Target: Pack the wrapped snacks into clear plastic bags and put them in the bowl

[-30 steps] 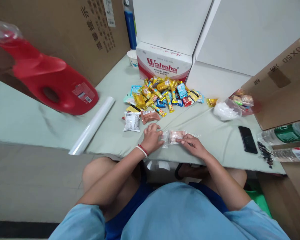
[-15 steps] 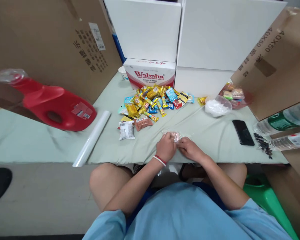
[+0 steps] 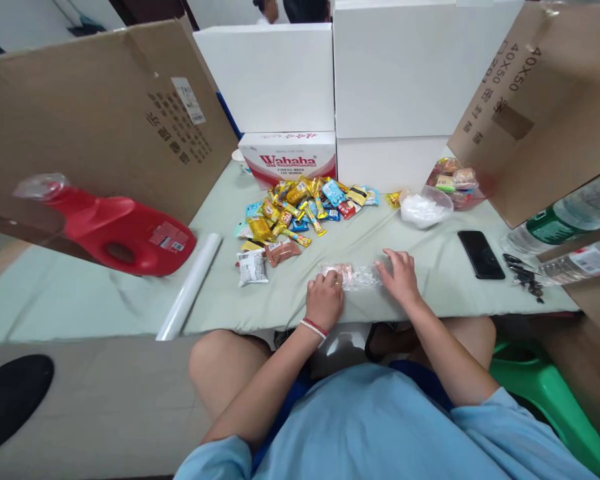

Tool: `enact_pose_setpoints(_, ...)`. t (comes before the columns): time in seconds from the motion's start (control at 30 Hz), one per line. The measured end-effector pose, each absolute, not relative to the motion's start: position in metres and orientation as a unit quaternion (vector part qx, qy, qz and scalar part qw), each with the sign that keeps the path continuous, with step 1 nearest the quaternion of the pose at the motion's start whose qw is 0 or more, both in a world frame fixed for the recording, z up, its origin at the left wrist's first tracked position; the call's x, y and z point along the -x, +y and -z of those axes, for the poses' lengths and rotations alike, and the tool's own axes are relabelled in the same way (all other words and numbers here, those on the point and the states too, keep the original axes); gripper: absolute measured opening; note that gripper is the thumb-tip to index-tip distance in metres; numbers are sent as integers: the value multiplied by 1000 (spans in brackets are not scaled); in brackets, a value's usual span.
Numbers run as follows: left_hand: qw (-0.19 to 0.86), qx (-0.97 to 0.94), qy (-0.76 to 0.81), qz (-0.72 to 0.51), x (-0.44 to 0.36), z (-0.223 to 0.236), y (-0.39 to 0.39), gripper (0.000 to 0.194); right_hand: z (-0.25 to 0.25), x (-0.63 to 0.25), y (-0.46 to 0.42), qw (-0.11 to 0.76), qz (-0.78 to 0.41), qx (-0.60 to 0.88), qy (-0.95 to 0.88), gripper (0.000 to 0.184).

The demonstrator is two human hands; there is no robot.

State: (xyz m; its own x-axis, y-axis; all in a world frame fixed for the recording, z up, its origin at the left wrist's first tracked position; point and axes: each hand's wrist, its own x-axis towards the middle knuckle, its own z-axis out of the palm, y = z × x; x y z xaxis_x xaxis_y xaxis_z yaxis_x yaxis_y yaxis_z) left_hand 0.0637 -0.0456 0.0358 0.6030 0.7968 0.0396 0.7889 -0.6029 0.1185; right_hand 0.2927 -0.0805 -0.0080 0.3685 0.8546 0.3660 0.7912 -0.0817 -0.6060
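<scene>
Left hand (image 3: 325, 295), with a white and red bracelet (image 3: 314, 328) at its wrist, rests with curled fingers on the left part of a clear-wrapped packet (image 3: 363, 277) with something pinkish inside; whether it pinches the wrap I cannot tell. The right hand (image 3: 401, 279) is open, thumb spread from the fingers, at the packet's right end; contact there is unclear. The packet lies flat near the middle of the near edge of the cloth-covered surface (image 3: 260, 310). Toward the left, a white roll (image 3: 190, 288) slants back from that edge. Near the right edge are 2 clear bottles (image 3: 555, 227), a small dark cluster (image 3: 524, 275) and a black phone (image 3: 481, 255). Beyond the left hand, a white packet (image 3: 253, 268) sits just beside a brown packet (image 3: 283, 252), both in front of a heap of mostly yellow snacks (image 3: 300, 203). A red jug (image 3: 130, 230) lies toward the left edge. Farther back on the right are a clear bowl holding a white plastic bag (image 3: 424, 209) and a bundle of wrapped snacks (image 3: 455, 179). At the far edge stand a Wahaha carton (image 3: 290, 160) behind the heap, a paper cup (image 3: 241, 161) beside it, and white boxes (image 3: 410, 73).
</scene>
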Motion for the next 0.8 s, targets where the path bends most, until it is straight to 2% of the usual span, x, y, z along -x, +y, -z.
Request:
enact_pose_setpoints(0.07,41,-895,441,-53,-63,-33,-47,39,16,-287,-80,331,-21,746,-578,51)
enact_pose_setpoints(0.13,44,-896,438,-51,-62,-28,-49,42,22,-284,-83,295,-25,744,-599,36)
enact_pose_setpoints(0.2,48,-897,437,-36,-61,-20,-51,46,22,-284,-85,297,-29,730,-615,15)
enact_pose_setpoints(0.23,49,-897,438,-28,-61,-16,-52,49,18,-284,-85,309,-31,722,-618,13)
enact_pose_setpoints(0.37,55,-894,445,-15,-64,-8,-53,54,-12,-274,-73,334,-117,706,-613,12)
enact_pose_setpoints(0.53,125,-885,448,-29,-66,-17,-52,43,-35,-225,-31,277,-235,672,-646,15)
enact_pose_setpoints(0.6,175,-880,438,-59,-56,-19,-49,39,-31,-209,-17,258,-245,665,-657,17)
enact_pose_setpoints(0.7,276,-838,438,-174,-33,-16,-39,45,-22,-201,-8,249,-252,662,-660,17)
enact_pose_setpoints(0.8,302,-725,557,-271,-20,-7,-25,37,-17,-203,-10,253,-254,662,-659,20)
